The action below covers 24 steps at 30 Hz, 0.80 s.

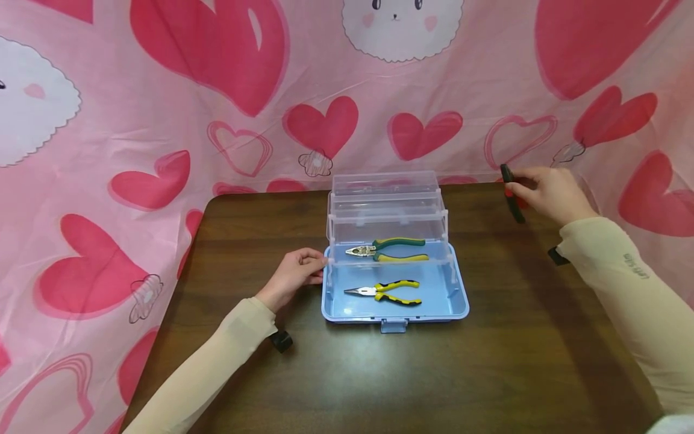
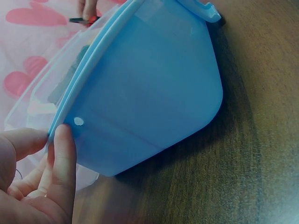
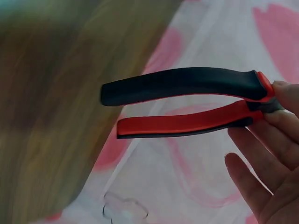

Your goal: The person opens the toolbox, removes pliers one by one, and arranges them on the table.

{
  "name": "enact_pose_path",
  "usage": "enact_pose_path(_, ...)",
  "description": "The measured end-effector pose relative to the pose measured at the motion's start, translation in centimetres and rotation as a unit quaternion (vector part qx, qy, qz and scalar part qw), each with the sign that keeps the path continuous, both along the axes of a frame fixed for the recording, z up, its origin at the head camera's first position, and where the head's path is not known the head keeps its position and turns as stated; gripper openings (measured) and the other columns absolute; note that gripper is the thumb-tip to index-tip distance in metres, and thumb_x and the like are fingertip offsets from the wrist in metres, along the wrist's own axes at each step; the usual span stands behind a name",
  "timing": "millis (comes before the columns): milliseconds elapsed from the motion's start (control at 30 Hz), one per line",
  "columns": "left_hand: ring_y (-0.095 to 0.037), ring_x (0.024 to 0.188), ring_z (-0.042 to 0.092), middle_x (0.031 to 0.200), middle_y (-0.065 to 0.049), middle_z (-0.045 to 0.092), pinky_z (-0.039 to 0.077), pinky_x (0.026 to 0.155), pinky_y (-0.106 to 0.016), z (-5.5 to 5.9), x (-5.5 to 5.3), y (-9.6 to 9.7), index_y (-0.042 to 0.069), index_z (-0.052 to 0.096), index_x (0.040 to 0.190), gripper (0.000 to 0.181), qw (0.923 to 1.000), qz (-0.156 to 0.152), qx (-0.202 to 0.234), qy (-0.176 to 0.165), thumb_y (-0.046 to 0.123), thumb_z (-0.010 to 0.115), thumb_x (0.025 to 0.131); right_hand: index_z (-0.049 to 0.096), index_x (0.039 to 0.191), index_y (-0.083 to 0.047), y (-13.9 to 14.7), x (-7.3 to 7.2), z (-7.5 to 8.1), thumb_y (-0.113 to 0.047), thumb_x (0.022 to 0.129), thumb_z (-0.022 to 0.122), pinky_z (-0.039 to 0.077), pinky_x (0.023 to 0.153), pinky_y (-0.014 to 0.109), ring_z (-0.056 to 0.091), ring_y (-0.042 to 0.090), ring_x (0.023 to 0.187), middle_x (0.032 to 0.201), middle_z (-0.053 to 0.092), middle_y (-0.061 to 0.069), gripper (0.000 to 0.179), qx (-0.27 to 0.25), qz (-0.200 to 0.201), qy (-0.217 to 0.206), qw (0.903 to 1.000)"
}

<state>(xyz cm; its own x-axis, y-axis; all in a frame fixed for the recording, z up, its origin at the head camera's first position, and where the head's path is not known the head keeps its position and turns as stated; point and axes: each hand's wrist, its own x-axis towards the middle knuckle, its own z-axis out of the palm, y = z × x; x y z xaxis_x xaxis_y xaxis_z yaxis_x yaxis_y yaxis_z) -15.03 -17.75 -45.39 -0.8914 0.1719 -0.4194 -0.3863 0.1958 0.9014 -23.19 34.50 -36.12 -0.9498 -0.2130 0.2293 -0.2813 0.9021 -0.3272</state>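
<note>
A blue toolbox (image 1: pixel 398 310) stands open on the table, its clear trays (image 1: pixel 387 208) raised at the back. My left hand (image 1: pixel 295 274) pinches the box's left rim between thumb and fingers, as the left wrist view shows close up. Inside lie combination pliers (image 1: pixel 401 242) with green and yellow handles, partly behind a clear tray edge. In front of them are long-nose pliers (image 1: pixel 398 289) with yellow and black handles. Off to the right, my right hand (image 1: pixel 555 190) holds pliers (image 3: pixel 182 83) with red and black handles up by the head end; the fingers hide their jaws.
The brown wooden table (image 1: pixel 390 386) ends at the back against a pink curtain (image 1: pixel 244 78) printed with hearts. A blue latch (image 1: pixel 393 326) juts from the toolbox's front edge. A black wrist strap part (image 1: pixel 281 341) hangs below the left sleeve.
</note>
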Motion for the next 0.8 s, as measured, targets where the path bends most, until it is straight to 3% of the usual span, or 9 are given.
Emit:
enact_pose_path(133,-0.019,0.080,0.070,0.104,-0.013,0.076,0.063,0.081,-0.031,0.0,-0.1,0.0,-0.001,0.064,0.125,0.033,1.0000,0.001,0.000,0.002,0.020,0.071,0.101,0.073,0.117,-0.001,0.9,-0.3,-1.2,-0.019,0.098,0.074,0.050,0.073,0.065,0.064,0.043,0.079,0.092,0.073,0.022,0.026,0.063,0.020,0.003,0.9978)
enact_pose_path(267,-0.019,0.079,0.070,0.104,-0.013,0.076,0.063,0.079,-0.030,0.1,-0.1,0.2,-0.002,0.064,0.124,0.032,1.0000,0.002,0.004,-0.002,0.019,0.072,0.101,0.072,0.115,0.001,1.6,-0.4,-2.6,-0.016,0.097,0.072,0.049,0.075,0.072,0.066,0.051,0.086,0.106,0.072,0.028,0.024,0.092,0.021,-0.008,0.9955)
enact_pose_path(433,-0.019,0.079,0.070,0.105,-0.013,0.076,0.063,0.079,-0.030,0.0,-0.1,0.2,-0.002,0.064,0.123,0.032,1.0000,0.003,0.002,0.001,0.019,0.072,0.100,0.070,0.108,0.002,1.9,-0.7,-4.3,-0.012,0.094,0.073,0.051,0.064,0.068,0.066,0.047,0.080,0.098,0.071,0.026,0.020,0.123,0.038,-0.023,0.9914)
enact_pose_path(700,-0.020,0.081,0.070,0.105,-0.013,0.076,0.063,0.080,-0.029,0.2,0.1,0.3,-0.001,0.064,0.125,0.033,1.0000,0.006,-0.003,-0.002,0.020,0.071,0.101,0.072,0.097,-0.002,1.0,-1.4,-6.0,-0.011,0.095,0.071,0.050,0.055,0.058,0.064,0.034,0.068,0.083,0.070,0.017,0.009,0.166,0.059,-0.084,0.9806)
enact_pose_path(800,-0.020,0.081,0.070,0.104,-0.013,0.076,0.063,0.080,-0.029,0.1,0.1,0.2,0.000,0.064,0.125,0.033,1.0000,0.009,-0.004,-0.002,0.021,0.071,0.101,0.074,0.100,-0.003,0.5,-1.7,-6.5,-0.011,0.094,0.072,0.051,0.058,0.058,0.066,0.035,0.072,0.088,0.072,0.018,0.011,0.162,0.063,-0.099,0.9797)
